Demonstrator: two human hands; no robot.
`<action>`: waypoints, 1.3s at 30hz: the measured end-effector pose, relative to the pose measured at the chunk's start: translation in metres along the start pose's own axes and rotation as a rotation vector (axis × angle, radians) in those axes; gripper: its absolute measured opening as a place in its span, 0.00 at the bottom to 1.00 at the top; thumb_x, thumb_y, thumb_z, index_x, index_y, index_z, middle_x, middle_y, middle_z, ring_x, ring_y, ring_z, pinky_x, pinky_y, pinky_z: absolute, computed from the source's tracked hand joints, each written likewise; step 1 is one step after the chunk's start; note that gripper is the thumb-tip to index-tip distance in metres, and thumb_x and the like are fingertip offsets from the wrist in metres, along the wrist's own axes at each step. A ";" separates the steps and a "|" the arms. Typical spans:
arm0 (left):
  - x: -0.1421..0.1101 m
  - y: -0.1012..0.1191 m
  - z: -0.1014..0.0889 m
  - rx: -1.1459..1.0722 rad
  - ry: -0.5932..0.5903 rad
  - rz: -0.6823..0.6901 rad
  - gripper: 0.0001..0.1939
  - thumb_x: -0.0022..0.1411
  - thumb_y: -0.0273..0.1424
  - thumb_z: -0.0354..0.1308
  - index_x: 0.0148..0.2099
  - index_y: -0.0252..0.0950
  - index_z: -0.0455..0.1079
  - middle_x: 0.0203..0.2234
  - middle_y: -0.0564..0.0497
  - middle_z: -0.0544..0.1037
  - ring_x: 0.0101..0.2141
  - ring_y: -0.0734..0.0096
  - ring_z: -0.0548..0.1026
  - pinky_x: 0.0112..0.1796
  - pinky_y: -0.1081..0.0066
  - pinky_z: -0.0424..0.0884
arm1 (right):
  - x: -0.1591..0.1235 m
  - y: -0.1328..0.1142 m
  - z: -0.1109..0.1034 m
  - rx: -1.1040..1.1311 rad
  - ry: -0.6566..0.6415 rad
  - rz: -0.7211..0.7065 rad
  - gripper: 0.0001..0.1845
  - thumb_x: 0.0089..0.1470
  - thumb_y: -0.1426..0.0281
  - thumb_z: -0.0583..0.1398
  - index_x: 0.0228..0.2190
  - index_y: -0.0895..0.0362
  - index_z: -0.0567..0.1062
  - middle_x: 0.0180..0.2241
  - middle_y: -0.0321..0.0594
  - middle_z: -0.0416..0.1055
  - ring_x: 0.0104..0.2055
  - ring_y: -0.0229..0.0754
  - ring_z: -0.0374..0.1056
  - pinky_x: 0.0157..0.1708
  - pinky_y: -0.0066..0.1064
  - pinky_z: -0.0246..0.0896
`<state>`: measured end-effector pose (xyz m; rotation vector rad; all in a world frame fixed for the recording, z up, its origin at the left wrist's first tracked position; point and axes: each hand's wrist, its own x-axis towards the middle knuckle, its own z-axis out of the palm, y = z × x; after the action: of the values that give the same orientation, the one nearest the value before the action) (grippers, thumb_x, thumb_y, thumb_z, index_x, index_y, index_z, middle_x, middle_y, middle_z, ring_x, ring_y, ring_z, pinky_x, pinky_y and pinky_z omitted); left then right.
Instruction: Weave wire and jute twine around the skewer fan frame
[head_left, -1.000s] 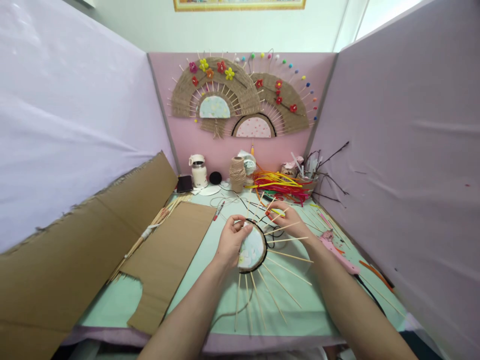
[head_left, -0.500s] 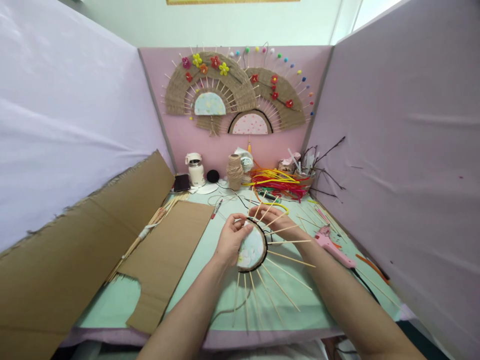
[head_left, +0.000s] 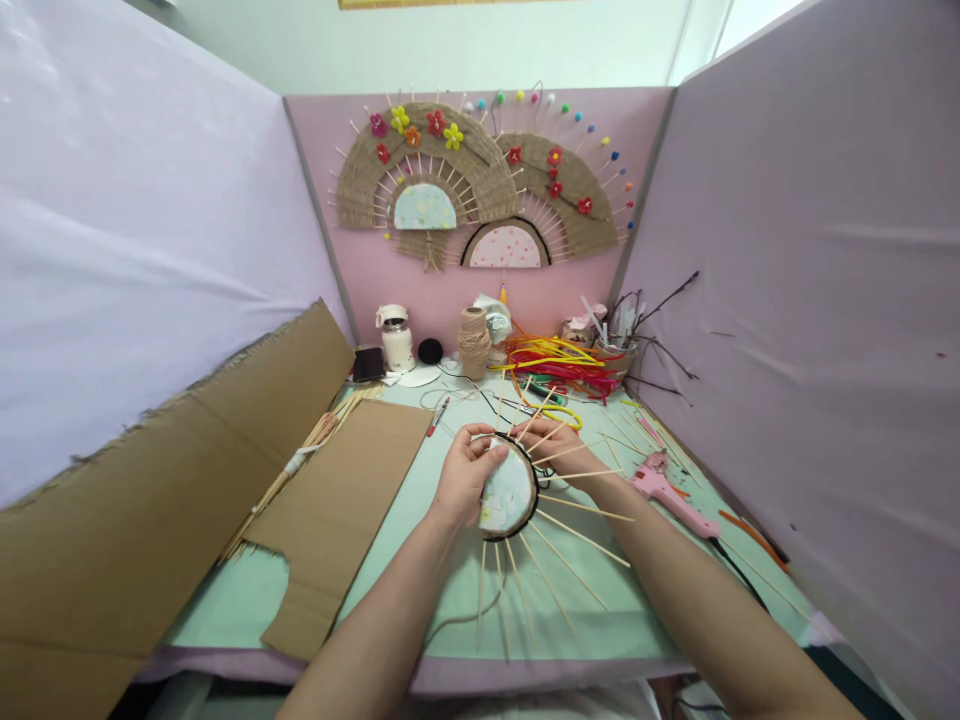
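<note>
Brown cardboard [head_left: 187,480] stands slanting at far left, with the bundle [head_left: 300,457] and the flat sheet [head_left: 352,500] just right of it; none of these has shifted. Next comes the left hand [head_left: 465,480], which keeps its grip on the half-disc [head_left: 511,490] over the table [head_left: 405,510], thumb on the pale face near the upper end. The half-disc's curved side, edged with black cord [head_left: 535,490], faces right, and sticks [head_left: 586,508] fan out from it. What has changed is the right hand [head_left: 551,447]: a second ago it was farther out among the stick tips, then it reached in behind them, and now its curled fingers sit near the upper curve, partly behind the sticks. I judge that cord is being worked among the sticks there. Whether those fingers pinch it, I cannot tell. Farther right, the glue gun [head_left: 671,497] lies untouched.
</note>
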<state>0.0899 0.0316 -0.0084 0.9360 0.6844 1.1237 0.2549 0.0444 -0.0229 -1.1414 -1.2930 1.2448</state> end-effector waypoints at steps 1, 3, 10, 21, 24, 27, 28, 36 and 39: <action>0.000 0.000 0.000 -0.003 0.005 -0.002 0.26 0.41 0.34 0.69 0.41 0.37 0.61 0.26 0.56 0.74 0.22 0.77 0.71 0.23 0.77 0.63 | 0.000 0.000 -0.001 -0.010 -0.001 -0.010 0.16 0.43 0.60 0.63 0.32 0.58 0.77 0.17 0.31 0.62 0.15 0.28 0.47 0.15 0.22 0.39; 0.000 -0.001 0.001 -0.014 0.024 -0.003 0.26 0.40 0.34 0.70 0.41 0.37 0.62 0.26 0.56 0.75 0.22 0.77 0.71 0.23 0.77 0.63 | 0.000 0.000 -0.002 -0.017 -0.024 -0.019 0.16 0.43 0.59 0.63 0.31 0.59 0.77 0.16 0.29 0.58 0.15 0.27 0.46 0.15 0.23 0.38; 0.002 -0.005 0.001 -0.055 0.030 -0.031 0.26 0.37 0.33 0.71 0.40 0.32 0.69 0.27 0.52 0.76 0.25 0.76 0.72 0.27 0.76 0.65 | 0.001 -0.002 -0.007 0.021 -0.061 0.003 0.16 0.42 0.58 0.64 0.29 0.59 0.73 0.14 0.26 0.51 0.15 0.27 0.43 0.15 0.23 0.34; 0.002 -0.002 -0.004 -0.048 -0.009 -0.075 0.22 0.39 0.30 0.71 0.38 0.33 0.68 0.24 0.55 0.73 0.23 0.79 0.70 0.24 0.78 0.63 | -0.005 -0.011 -0.011 -0.044 -0.157 0.033 0.16 0.41 0.59 0.64 0.24 0.60 0.71 0.14 0.27 0.54 0.15 0.26 0.45 0.15 0.22 0.35; 0.003 -0.002 -0.006 -0.055 -0.020 -0.093 0.24 0.39 0.30 0.71 0.40 0.33 0.68 0.25 0.54 0.73 0.24 0.79 0.70 0.25 0.78 0.63 | -0.006 -0.012 -0.012 -0.065 -0.189 0.045 0.16 0.40 0.59 0.65 0.23 0.60 0.71 0.14 0.27 0.54 0.16 0.26 0.44 0.15 0.22 0.35; 0.003 -0.002 -0.006 -0.051 -0.025 -0.068 0.25 0.40 0.30 0.71 0.42 0.32 0.70 0.26 0.53 0.73 0.24 0.79 0.70 0.26 0.78 0.63 | -0.006 -0.014 -0.013 -0.067 -0.178 0.052 0.17 0.39 0.60 0.65 0.24 0.61 0.71 0.15 0.27 0.54 0.16 0.26 0.43 0.15 0.22 0.35; 0.003 -0.002 -0.006 -0.051 -0.026 -0.062 0.24 0.40 0.30 0.71 0.42 0.32 0.70 0.26 0.53 0.73 0.24 0.79 0.70 0.26 0.78 0.63 | -0.006 -0.014 -0.014 -0.060 -0.172 0.050 0.17 0.40 0.59 0.65 0.24 0.60 0.71 0.14 0.27 0.53 0.16 0.26 0.43 0.15 0.22 0.35; 0.001 -0.001 -0.003 -0.053 -0.012 -0.076 0.20 0.40 0.30 0.70 0.38 0.32 0.70 0.25 0.53 0.73 0.24 0.80 0.69 0.25 0.78 0.62 | -0.006 -0.015 -0.017 0.002 -0.206 0.035 0.17 0.40 0.59 0.65 0.25 0.60 0.70 0.14 0.26 0.52 0.15 0.26 0.42 0.15 0.22 0.33; 0.001 0.000 -0.006 -0.037 -0.023 -0.121 0.21 0.40 0.30 0.70 0.37 0.34 0.67 0.24 0.55 0.72 0.23 0.80 0.69 0.24 0.79 0.61 | -0.005 -0.015 -0.016 -0.017 -0.198 0.052 0.18 0.40 0.58 0.65 0.25 0.60 0.70 0.14 0.26 0.53 0.15 0.26 0.43 0.15 0.22 0.33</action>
<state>0.0852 0.0346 -0.0110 0.8632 0.6899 1.0137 0.2712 0.0400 -0.0083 -1.0908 -1.4294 1.4163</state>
